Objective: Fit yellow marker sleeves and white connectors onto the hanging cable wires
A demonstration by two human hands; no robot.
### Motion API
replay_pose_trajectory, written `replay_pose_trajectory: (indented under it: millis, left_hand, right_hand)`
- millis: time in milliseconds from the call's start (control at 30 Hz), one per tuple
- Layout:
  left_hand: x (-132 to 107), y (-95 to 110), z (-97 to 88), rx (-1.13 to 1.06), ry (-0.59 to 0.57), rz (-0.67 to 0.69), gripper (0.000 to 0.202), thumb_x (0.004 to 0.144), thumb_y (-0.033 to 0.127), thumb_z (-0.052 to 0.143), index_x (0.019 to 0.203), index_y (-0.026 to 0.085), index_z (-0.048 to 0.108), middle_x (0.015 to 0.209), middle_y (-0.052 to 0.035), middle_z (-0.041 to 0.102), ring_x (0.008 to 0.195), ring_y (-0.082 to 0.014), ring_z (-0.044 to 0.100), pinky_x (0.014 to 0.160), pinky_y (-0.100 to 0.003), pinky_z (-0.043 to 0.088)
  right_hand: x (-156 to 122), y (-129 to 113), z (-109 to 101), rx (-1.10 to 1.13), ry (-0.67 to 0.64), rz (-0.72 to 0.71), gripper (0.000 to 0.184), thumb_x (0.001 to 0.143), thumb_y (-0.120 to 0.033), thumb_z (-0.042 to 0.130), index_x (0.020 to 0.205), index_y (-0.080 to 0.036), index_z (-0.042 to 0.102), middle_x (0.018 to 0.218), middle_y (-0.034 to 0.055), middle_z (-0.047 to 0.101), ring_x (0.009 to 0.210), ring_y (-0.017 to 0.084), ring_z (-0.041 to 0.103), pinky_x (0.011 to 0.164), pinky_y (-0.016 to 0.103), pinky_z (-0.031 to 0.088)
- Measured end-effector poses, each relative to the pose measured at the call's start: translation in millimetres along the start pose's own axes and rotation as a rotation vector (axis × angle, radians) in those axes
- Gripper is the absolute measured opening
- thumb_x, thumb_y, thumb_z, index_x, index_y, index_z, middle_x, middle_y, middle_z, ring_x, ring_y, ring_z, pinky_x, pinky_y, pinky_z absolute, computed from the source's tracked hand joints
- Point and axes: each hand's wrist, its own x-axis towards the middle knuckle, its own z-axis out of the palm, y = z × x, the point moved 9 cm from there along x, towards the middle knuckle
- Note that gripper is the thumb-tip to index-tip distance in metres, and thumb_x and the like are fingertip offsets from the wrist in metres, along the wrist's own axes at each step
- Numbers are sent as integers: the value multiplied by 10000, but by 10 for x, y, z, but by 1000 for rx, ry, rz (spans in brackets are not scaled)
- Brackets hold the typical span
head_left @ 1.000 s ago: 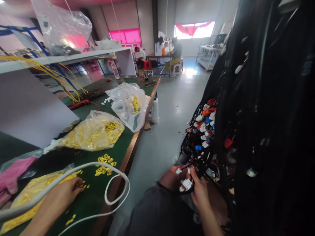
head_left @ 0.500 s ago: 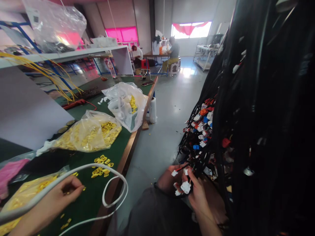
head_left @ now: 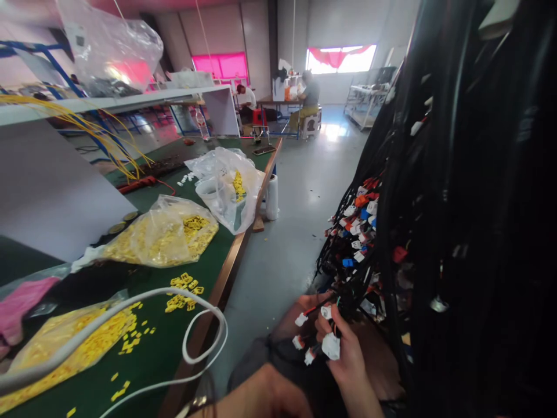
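My right hand (head_left: 348,360) is over my lap, its fingers closed round a white connector (head_left: 331,346) at the end of a black wire harness (head_left: 456,203). Other small white connectors (head_left: 301,319) dangle on red and black wires just left of it. My left hand (head_left: 265,397) lies low at the bottom edge, close to the connectors; its fingers are hidden. Loose yellow clips (head_left: 183,293) lie scattered on the green table (head_left: 156,354) to the left.
A white cable (head_left: 204,325) loops over the table's front edge. Clear bags of yellow clips (head_left: 165,235) and a bag with white tape rolls (head_left: 226,186) sit further back. The hanging harness fills the right side. People sit at a far table (head_left: 304,96).
My left hand has left the yellow clips on the table and swung right, down to my lap. My right hand has shifted slightly lower with the white connector.
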Motion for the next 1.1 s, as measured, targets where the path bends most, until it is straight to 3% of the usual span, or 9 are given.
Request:
replay_pose_trajectory:
  millis: [100,200,300,533,667,800,967,1100]
  left_hand:
    - [446,-22,215,-135,-94,1,331,654,422,770,649,119,637,569,-8,611,503,-100,553,493,-206,429]
    - [799,7,177,-347,13,58,351,627,410,780,611,121,580,527,-4,595,429,-85,517,460,-208,425]
    - [977,-26,90,-449,114,70,343,603,367,801,643,124,561,570,-35,653,441,-97,543,450,-205,429]
    - [1054,-123,46,-500,86,88,312,621,322,797,738,94,618,697,-89,714,511,-97,579,520,-205,450]
    - [1080,-163,-70,-377,179,134,238,655,298,758,722,111,627,645,-67,708,504,-108,576,486,-194,414]
    - [1051,-75,-179,-249,248,232,163,704,285,708,693,146,624,613,-47,695,507,-133,597,476,-213,425]
    - [985,-5,-278,-233,292,305,164,716,278,710,641,154,632,612,-25,641,510,-136,608,482,-223,452]
    - [957,-20,-335,-193,342,339,132,716,258,714,658,155,657,694,-30,626,544,-132,620,516,-228,476]
  right_hand:
    - [-39,22,-43,5,9,27,361,632,-383,826,570,-186,530,413,-95,452,344,46,364,361,174,334]
    - [-75,31,-124,34,60,26,318,575,-369,859,611,-185,602,413,-87,508,342,67,438,380,192,382]
    - [-102,72,-144,-19,58,66,338,556,-431,853,596,-176,634,426,-45,579,351,120,520,409,248,447]
    - [-77,49,-196,-66,132,43,341,548,-452,848,675,-188,673,497,-24,647,382,140,561,420,271,482]
    - [-52,64,-142,-41,132,24,336,544,-435,856,636,-192,643,456,-55,590,375,113,525,397,237,449]
    - [-73,114,-9,-43,116,41,351,509,-402,879,625,-193,622,417,-86,528,357,87,477,377,208,407]
    - [-92,171,103,-17,143,52,371,446,-353,906,638,-195,631,413,-100,524,342,76,436,423,233,444]
    - [-70,180,90,2,183,26,363,463,-382,897,636,-192,641,451,-77,573,371,88,474,395,219,407]
